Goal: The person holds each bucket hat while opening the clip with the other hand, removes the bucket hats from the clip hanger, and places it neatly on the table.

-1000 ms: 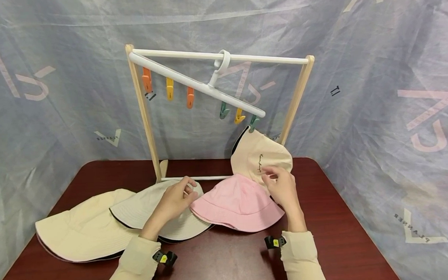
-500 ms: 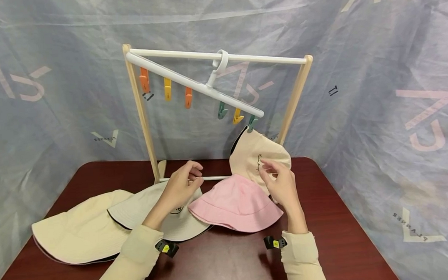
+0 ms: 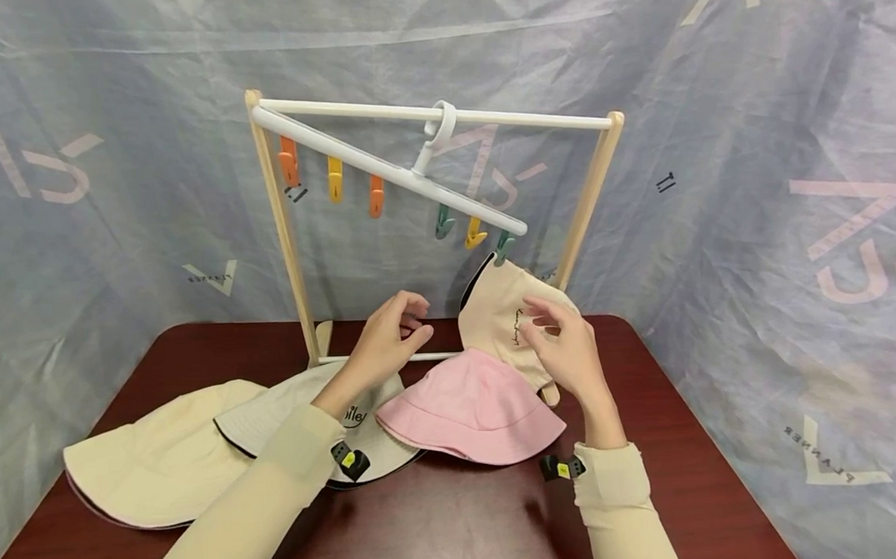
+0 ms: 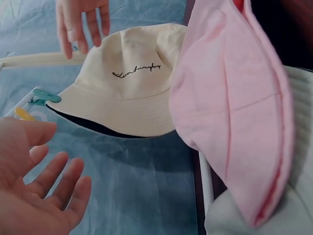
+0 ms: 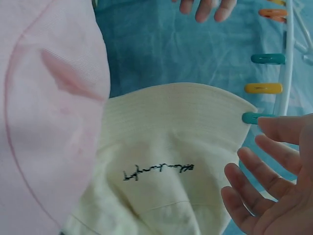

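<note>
A cream bucket hat (image 3: 485,315) with dark lettering hangs by its brim from the end green clothespin (image 3: 504,248) of a white hanger (image 3: 383,163). My right hand (image 3: 571,349) hovers in front of this hat, fingers loosely bent and holding nothing. My left hand (image 3: 390,336) is raised behind the pink bucket hat (image 3: 474,407), to the left of the cream one, also holding nothing. In the left wrist view the fingers (image 4: 61,178) spread loosely below the clipped brim. The right wrist view has the thumb (image 5: 281,128) overlapping the green clothespin.
A pale grey bucket hat (image 3: 274,416) and a light yellow bucket hat (image 3: 155,459) lie at the left of the dark red table (image 3: 436,522). The hanger hooks over a rack's white rail (image 3: 531,119). Orange, yellow and green clothespins dangle along it. Grey cloth (image 3: 757,299) surrounds the table.
My left hand has risen from over the grey hat, moving up and right toward the hanging cream hat. My right hand has lifted slightly. The hats and hanger stay put.
</note>
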A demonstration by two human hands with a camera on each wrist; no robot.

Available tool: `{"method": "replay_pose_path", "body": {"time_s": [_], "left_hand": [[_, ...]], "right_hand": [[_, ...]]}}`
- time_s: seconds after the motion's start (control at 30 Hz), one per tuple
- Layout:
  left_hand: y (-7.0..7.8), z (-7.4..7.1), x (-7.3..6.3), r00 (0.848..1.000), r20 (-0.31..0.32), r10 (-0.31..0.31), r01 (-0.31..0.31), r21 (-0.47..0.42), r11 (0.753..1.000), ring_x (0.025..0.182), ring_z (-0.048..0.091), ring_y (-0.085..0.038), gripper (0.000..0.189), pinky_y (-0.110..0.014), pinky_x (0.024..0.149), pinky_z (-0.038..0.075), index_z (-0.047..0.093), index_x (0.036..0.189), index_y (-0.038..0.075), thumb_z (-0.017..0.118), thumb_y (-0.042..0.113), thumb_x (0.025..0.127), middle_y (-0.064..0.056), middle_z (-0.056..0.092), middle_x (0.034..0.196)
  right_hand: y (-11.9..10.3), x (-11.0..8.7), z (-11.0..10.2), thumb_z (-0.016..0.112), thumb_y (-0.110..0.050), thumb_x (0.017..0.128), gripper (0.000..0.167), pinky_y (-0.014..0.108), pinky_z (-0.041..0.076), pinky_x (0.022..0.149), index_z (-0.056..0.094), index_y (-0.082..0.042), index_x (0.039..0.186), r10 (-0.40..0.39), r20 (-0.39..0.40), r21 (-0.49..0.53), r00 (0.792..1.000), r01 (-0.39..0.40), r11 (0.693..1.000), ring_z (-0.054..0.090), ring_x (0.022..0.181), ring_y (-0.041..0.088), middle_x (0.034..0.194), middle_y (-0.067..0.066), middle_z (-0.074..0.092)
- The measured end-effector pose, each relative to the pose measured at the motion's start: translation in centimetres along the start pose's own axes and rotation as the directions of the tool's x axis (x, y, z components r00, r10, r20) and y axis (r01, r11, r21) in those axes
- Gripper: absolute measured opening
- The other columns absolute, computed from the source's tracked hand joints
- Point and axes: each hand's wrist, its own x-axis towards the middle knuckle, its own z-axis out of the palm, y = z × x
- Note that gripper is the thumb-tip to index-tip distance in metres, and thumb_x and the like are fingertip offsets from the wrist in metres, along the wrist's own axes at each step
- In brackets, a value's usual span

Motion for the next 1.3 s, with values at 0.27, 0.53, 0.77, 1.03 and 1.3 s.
{"method": "replay_pose_path", "body": {"time_s": [0.27, 0.53, 0.77, 1.03, 1.3], "left_hand": [[1.1, 1.1, 2.7, 1.000, -0.015, -0.001, 0.000, -0.046, 0.999, 0.116, 0.067, -0.027, 0.033, -0.047, 0.105, 0.054, 0.057, 0.133, 0.014, 0.071, 0.020, 0.104, -0.009, 0.062, 0.134], [1.4, 1.8, 4.7, 1.000, -0.016, 0.003, -0.004, -0.032, 0.999, 0.122, 0.065, -0.027, 0.034, -0.042, 0.107, 0.052, 0.058, 0.134, 0.013, 0.072, 0.020, 0.104, -0.008, 0.061, 0.134], [1.0, 2.6, 5.8, 1.000, -0.020, 0.002, -0.003, -0.006, 1.000, 0.124, 0.063, -0.035, 0.036, -0.045, 0.106, 0.052, 0.058, 0.133, 0.010, 0.073, 0.021, 0.103, -0.011, 0.061, 0.134], [1.0, 3.6, 6.9, 0.999, -0.033, -0.010, 0.010, -0.019, 1.000, 0.123, 0.064, -0.036, 0.040, -0.044, 0.107, 0.051, 0.058, 0.136, 0.003, 0.073, 0.018, 0.102, -0.014, 0.062, 0.134], [1.4, 4.4, 8.1, 0.999, -0.029, -0.019, 0.019, 0.003, 1.000, 0.122, 0.065, -0.030, 0.038, -0.043, 0.105, 0.053, 0.059, 0.135, 0.004, 0.073, 0.020, 0.102, -0.013, 0.063, 0.135]], "right_hand": [[-0.4, 1.6, -1.2, 0.076, -0.013, 0.099, 0.043, 0.054, 0.056, 0.101, 0.068, -0.010, 0.141, -0.043, 0.003, -0.006, 0.999, 0.043, 0.999, 0.071, 0.114, 0.036, 0.125, 0.014, 0.072], [-0.8, 3.2, -2.1, 0.075, -0.013, 0.099, 0.043, 0.055, 0.055, 0.102, 0.068, -0.013, 0.141, -0.038, 0.007, 0.026, 0.999, 0.038, 0.999, 0.070, 0.118, 0.036, 0.130, 0.014, 0.071], [-1.0, 4.1, -2.7, 0.073, -0.018, 0.100, 0.043, 0.055, 0.053, 0.106, 0.067, -0.016, 0.143, -0.031, 0.015, 0.033, 0.999, 0.030, 0.999, 0.067, 0.123, 0.036, 0.133, 0.015, 0.069], [-1.2, 4.6, -3.0, 0.073, -0.023, 0.102, 0.045, 0.052, 0.050, 0.110, 0.065, -0.019, 0.146, -0.008, 0.023, 0.024, 1.000, 0.008, 1.000, 0.065, 0.126, 0.033, 0.136, 0.012, 0.068], [-1.4, 4.9, -3.1, 0.073, -0.024, 0.102, 0.045, 0.051, 0.048, 0.111, 0.065, -0.019, 0.146, -0.004, 0.028, 0.024, 1.000, 0.003, 1.000, 0.064, 0.128, 0.032, 0.138, 0.012, 0.068]]}}
